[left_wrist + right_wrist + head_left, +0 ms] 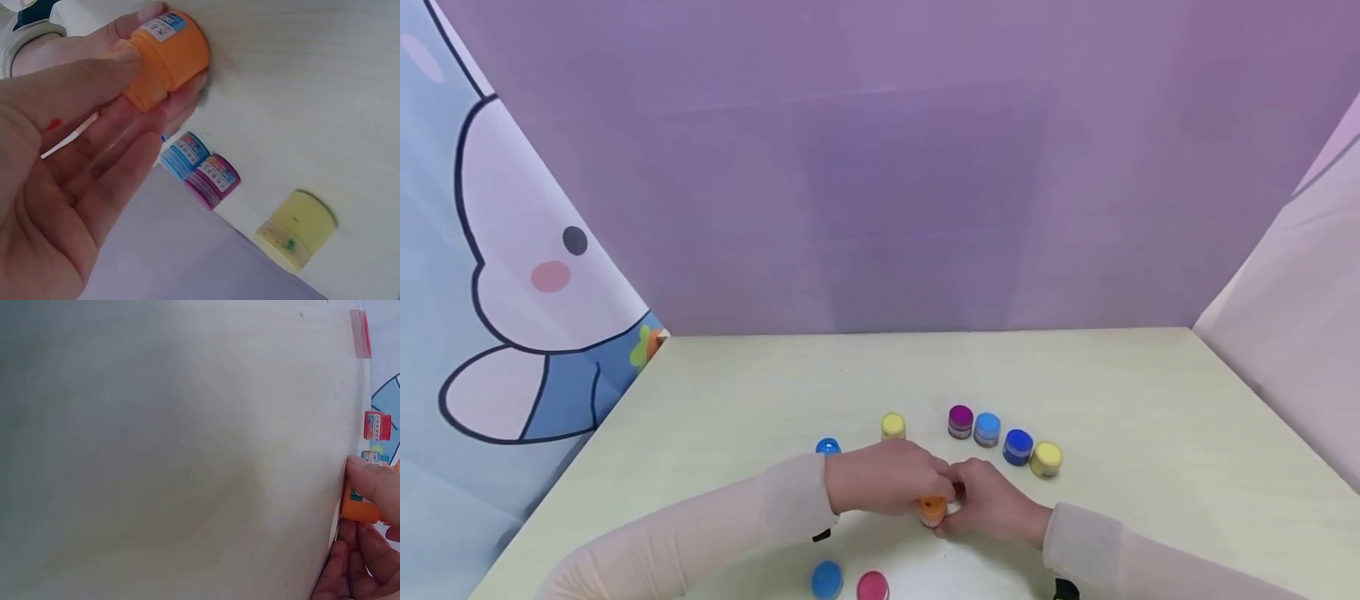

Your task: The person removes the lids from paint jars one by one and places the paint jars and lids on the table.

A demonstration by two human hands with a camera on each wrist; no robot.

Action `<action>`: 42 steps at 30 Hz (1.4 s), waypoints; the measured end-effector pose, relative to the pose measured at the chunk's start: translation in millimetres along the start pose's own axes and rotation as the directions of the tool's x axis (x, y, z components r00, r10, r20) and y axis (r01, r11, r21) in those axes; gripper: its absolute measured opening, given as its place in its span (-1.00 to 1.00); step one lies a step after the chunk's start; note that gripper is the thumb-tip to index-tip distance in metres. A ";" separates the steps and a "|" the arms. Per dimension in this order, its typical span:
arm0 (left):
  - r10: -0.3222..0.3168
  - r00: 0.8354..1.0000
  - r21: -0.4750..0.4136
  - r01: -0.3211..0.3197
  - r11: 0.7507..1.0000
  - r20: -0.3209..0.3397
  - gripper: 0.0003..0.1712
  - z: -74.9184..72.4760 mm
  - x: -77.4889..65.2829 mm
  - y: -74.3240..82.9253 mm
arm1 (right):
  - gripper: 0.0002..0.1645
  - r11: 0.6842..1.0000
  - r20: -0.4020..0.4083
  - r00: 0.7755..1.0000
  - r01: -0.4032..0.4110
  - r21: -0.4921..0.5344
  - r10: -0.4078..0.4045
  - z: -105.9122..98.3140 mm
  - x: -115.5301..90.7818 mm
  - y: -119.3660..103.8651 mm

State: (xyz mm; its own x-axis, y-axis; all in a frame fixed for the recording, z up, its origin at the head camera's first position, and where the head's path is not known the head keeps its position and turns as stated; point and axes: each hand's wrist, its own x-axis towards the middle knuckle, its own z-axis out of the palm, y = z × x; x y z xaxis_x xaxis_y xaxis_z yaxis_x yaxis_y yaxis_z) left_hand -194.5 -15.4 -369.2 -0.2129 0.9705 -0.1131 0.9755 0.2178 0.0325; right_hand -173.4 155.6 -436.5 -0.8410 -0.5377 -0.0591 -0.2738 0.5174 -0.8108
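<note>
A small orange paint jar [933,510] stands between both hands at the front middle of the table. My left hand [891,477] reaches over from the left, its thumb and fingers at the lid end of the orange jar [181,53]. From the other side my right hand [996,504] grips the jar's body, with the thumb [374,486] along it and the other fingers below. In the head view the left hand hides part of the jar. Close behind the left hand are a yellow jar [892,425] and a blue jar [828,446], both partly covered.
To the back right stand a purple jar [960,422], a light blue jar [987,429], a dark blue jar [1017,447] and another yellow jar [1046,459]. Near the front edge are a blue jar [827,579] and a pinkish-red jar [872,586]. Cloth walls enclose the pale table [737,383].
</note>
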 end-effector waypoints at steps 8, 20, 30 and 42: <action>-0.149 0.989 0.024 0.149 0.988 -0.005 -0.80 4.4 2.9 1.3 | -0.62 1.000 -0.020 1.000 0.024 -0.006 -0.024 0.5 -0.1 0.4; -0.172 0.985 -0.027 0.172 0.985 -0.008 -0.51 11.4 -2.7 -0.6 | -0.62 0.999 -0.020 0.999 0.026 -0.023 -0.026 1.0 -2.7 3.1; 0.019 1.000 -0.079 -0.019 0.997 -0.002 -0.69 13.1 -3.3 -6.2 | -0.65 1.000 -0.009 1.000 0.005 0.008 -0.005 1.3 -1.8 2.8; -0.174 0.985 -0.113 0.173 0.978 -0.004 -0.76 8.9 -1.1 0.4 | -0.64 0.999 -0.016 1.000 0.022 -0.035 -0.023 -0.2 -1.3 1.4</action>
State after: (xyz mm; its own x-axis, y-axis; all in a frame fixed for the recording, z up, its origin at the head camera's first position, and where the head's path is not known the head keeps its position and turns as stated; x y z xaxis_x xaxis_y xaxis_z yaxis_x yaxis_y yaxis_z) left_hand -193.4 -17.3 -378.0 -0.3798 0.9181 -0.1132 0.9113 0.3924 0.1245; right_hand -172.8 157.1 -437.4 -0.8418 -0.5388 -0.0314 -0.3087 0.5284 -0.7909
